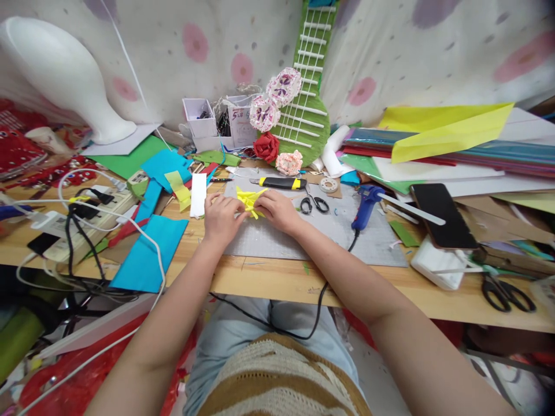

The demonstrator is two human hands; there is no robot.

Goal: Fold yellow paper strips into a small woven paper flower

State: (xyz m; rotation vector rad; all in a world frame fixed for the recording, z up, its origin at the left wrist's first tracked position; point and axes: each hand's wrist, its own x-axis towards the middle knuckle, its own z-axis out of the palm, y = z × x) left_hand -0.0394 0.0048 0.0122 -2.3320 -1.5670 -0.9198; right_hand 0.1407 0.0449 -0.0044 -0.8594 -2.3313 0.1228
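Between my two hands is a piece of fringed yellow paper [246, 198], its cut strips sticking out in several directions. My left hand [222, 215] pinches its left side, thumb and fingers together. From the right, my right hand [277, 209] grips the other side with bent fingers. Both hands rest low over the grey cutting mat [277, 245]. Just beyond them lies a black and yellow utility knife [284, 183]. A pair of small black scissors [315, 204] is to the right of my right hand, and a white paper strip [198, 195] is left of my left hand.
A blue glue gun [367, 207] with its cord lies at right, near a phone [442, 215] and larger scissors [507, 293]. At left are a cabled power strip [93, 222] and blue paper [150, 254]. A green paper guitar [306, 127] stands behind.
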